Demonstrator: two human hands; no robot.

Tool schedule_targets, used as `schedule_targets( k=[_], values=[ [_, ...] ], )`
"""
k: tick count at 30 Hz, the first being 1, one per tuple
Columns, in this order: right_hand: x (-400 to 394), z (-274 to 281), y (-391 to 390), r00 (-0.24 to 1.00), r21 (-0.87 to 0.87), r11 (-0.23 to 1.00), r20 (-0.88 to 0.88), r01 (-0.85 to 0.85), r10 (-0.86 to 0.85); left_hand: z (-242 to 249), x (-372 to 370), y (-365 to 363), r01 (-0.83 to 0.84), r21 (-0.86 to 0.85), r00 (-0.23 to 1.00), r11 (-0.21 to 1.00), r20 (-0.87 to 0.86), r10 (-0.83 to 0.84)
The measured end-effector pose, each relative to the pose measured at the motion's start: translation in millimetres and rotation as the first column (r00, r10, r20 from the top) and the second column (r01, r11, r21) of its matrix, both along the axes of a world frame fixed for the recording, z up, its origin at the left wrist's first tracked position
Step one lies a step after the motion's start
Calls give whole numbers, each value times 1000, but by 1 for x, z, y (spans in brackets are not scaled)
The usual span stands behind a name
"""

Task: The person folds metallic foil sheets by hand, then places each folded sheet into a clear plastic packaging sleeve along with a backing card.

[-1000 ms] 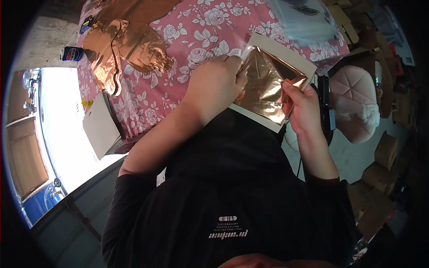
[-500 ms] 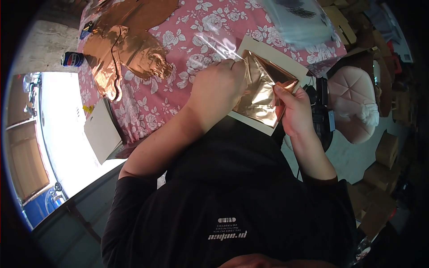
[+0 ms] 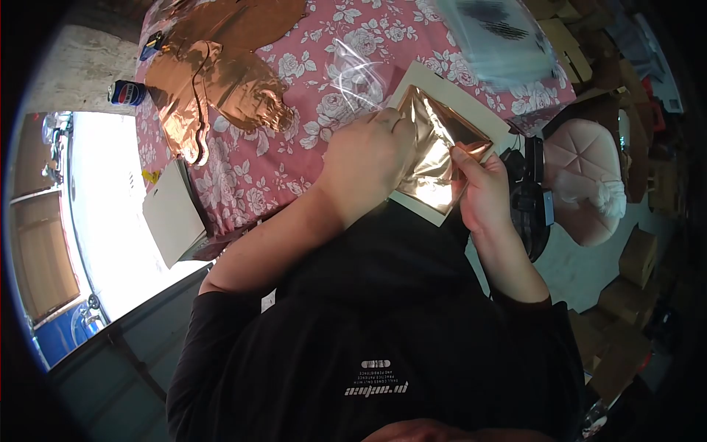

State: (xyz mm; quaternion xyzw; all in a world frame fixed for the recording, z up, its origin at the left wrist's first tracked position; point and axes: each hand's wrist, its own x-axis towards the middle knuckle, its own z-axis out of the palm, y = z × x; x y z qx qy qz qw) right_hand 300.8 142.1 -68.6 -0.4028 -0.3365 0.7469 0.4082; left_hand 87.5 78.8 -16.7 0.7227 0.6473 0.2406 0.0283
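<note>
My left hand [image 3: 372,153] is closed, knuckles up, at the left edge of a shiny copper-coloured foil sheet [image 3: 436,163]. Crinkled clear plastic film [image 3: 356,79] sticks out past its fingers, whose tips are hidden. With thumb on top, my right hand [image 3: 487,193] pinches the foil's right side, where the sheet is creased. Beneath the foil is a cream board [image 3: 477,109], its borders showing at the top right and bottom. The board overhangs the near edge of the table, above my lap.
Large copper-coloured foil pieces [image 3: 236,85] lie on the pink floral tablecloth [image 3: 309,55]. A stack of clear plastic sleeves [image 3: 504,48] lies at the far right. A blue can [image 3: 127,93] and pale boards [image 3: 173,214] are at left. A padded pink stool [image 3: 585,177] stands right.
My left hand has shifted slightly right over the foil, and the clear plastic has bent and spread differently. The right hand keeps its pinch. The whole view has shifted a little.
</note>
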Motion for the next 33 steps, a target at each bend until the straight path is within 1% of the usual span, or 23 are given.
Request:
schedule_targets(
  k=[2,5,7,8,10,11,14,16,17,19,20,21,22,23,24,25,26,27,28,29,30,31,33],
  values=[
    [-2,2,0,1000,20,1000,-20,2,-2,0,0,0,18,0,1000,1000,3,-18],
    [-3,6,0,999,-7,1000,-37,2,-2,-3,-2,-3,12,46,1000,999,12,-12],
    [-1,0,1,998,31,999,-62,-27,29,-7,-2,-6,-79,147,997,986,4,79],
    [-2,0,0,998,32,999,-63,-25,27,-5,-4,-9,-77,148,997,986,3,77],
    [-6,3,-3,997,27,999,-72,22,-20,-3,-6,-17,-108,55,994,993,21,107],
    [-5,1,-4,997,27,999,-73,20,-18,-3,-5,-19,-110,55,994,992,21,109],
    [-11,3,-5,996,33,999,-94,11,-8,-1,-4,-22,-70,133,997,989,-8,71],
    [-18,11,-6,992,9,997,-100,81,-79,1,-1,-22,-42,141,999,989,-13,45],
    [-17,9,-5,992,12,997,-100,80,-78,3,-1,-21,-43,144,999,989,-13,45],
    [-15,5,-3,988,23,997,-138,77,-73,5,-3,-19,-31,277,997,960,83,8],
    [-14,5,-2,987,27,997,-143,77,-73,6,-6,-20,-30,281,997,959,78,8],
    [-14,7,-1,987,16,996,-131,93,-90,5,-10,-24,-76,449,979,890,202,-18],
    [-13,9,-1,987,6,994,-120,111,-109,4,-13,-30,-140,594,946,792,315,-70],
    [-13,12,-1,986,12,993,-124,113,-111,3,-8,-47,-446,251,702,859,694,162],
    [-12,16,-3,982,42,994,-169,97,-88,-2,-9,-48,-535,180,437,826,895,88],
    [-11,18,-4,975,71,994,-212,79,-62,3,-8,-46,-595,80,124,799,992,-7],
    [-12,19,-6,975,74,994,-215,75,-58,3,-15,-50,-561,-84,-28,823,996,82],
    [-14,20,-7,975,57,995,-211,84,-71,4,-17,-48,-567,-78,-25,820,997,78],
    [-16,21,-7,975,40,995,-206,92,-82,5,-19,-45,-344,-109,-325,933,946,-10],
    [-21,21,-7,975,46,995,-210,85,-74,6,-19,-43,-104,-51,-603,993,797,-22],
    [-27,19,-7,972,46,992,-211,120,-108,8,-16,-41,-12,-51,-606,999,795,33],
    [-33,18,-8,967,45,987,-212,155,-143,4,-16,-39,-18,-45,-603,999,797,25],
    [-40,21,-9,968,41,988,-210,151,-139,-9,-15,-32,24,-104,-502,994,859,102]
  ],
)
